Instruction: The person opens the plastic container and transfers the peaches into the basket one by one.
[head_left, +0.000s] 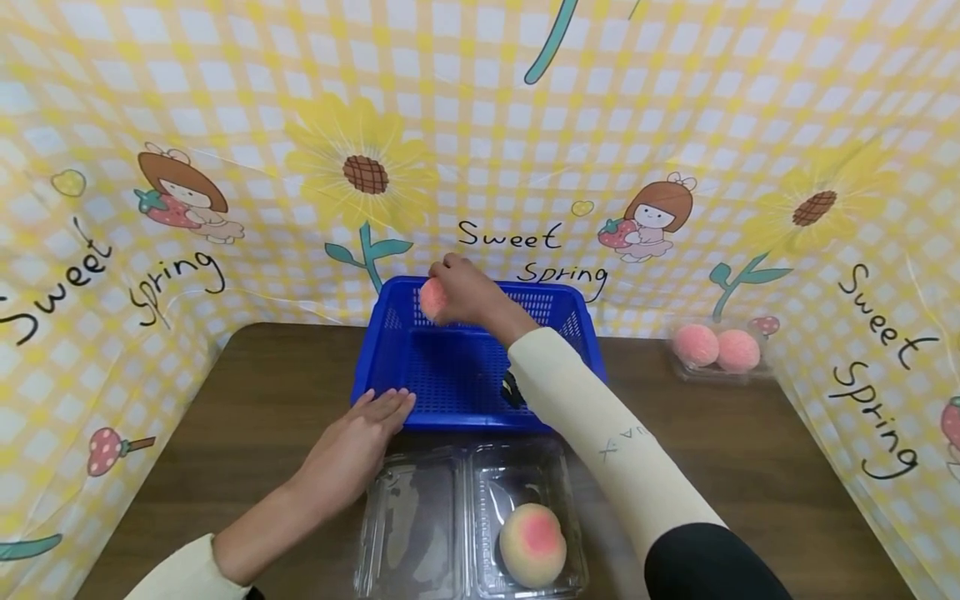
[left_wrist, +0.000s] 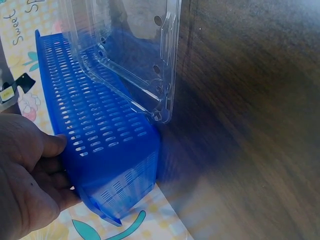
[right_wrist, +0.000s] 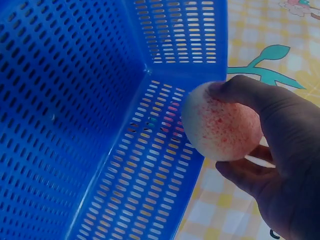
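Note:
My right hand (head_left: 467,292) grips a round pink-and-cream peach (right_wrist: 220,122) over the far left part of a blue perforated plastic basket (head_left: 480,418). In the right wrist view, thumb and fingers hold opposite sides of the peach beside the basket's far wall. At the basket's near left corner, my left hand (head_left: 360,442) holds the rim; the left wrist view shows its thumb (left_wrist: 54,145) against the outer side, with fingertips partly hidden by the wall. A clear plastic clamshell box (head_left: 412,533) lies unfolded before the basket, with a yellowish peach (head_left: 532,546) in its right half.
On the dark wooden table (head_left: 247,417), another clear box (head_left: 678,371) with two pink peaches (head_left: 696,345) stands at the back right. Yellow checked cloth (head_left: 480,150) surrounds the table at the back and sides. The basket's far side stands close to the cloth.

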